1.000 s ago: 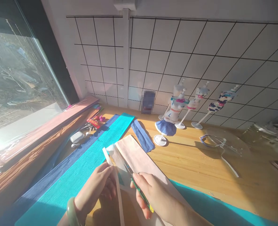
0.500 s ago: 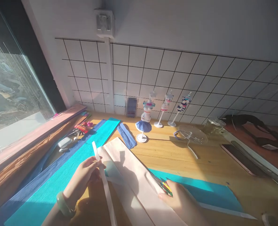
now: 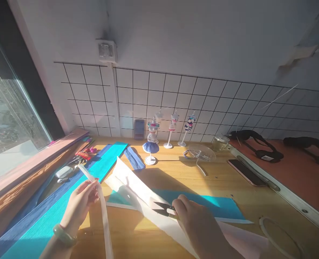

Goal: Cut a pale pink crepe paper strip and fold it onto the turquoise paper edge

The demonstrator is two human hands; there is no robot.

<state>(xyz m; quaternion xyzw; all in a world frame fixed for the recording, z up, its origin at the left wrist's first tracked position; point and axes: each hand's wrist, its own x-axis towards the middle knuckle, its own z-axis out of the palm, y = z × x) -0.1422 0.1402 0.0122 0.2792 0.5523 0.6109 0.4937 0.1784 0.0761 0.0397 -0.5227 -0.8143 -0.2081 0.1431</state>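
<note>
My left hand (image 3: 81,200) is closed in a pinch on a narrow white strip (image 3: 105,219), whose short end points up past the fingertips while the long end hangs toward the near edge. In my right hand (image 3: 199,221) is a pair of thread snips (image 3: 162,209), black blades parted and pointing left. Beneath the snips, a pale pink sheet (image 3: 136,185) stretches across the table, partly lifted and curled. I cannot tell whether the right fingers also touch it. Under the sheet lies a teal piece (image 3: 215,205) with a white edge.
A long teal crepe strip (image 3: 51,212) runs along the left, beside a white earbud case (image 3: 64,172). Small dress forms, one in a blue skirt (image 3: 150,147), stand at the back. A phone (image 3: 247,172), a glass jar (image 3: 220,143) and a clear disc (image 3: 206,154) are rightward.
My left hand has shifted left with the white strip. The snips have swung to point left and their blades now show clearly. The pink sheet has lifted and folded. The view has turned right.
</note>
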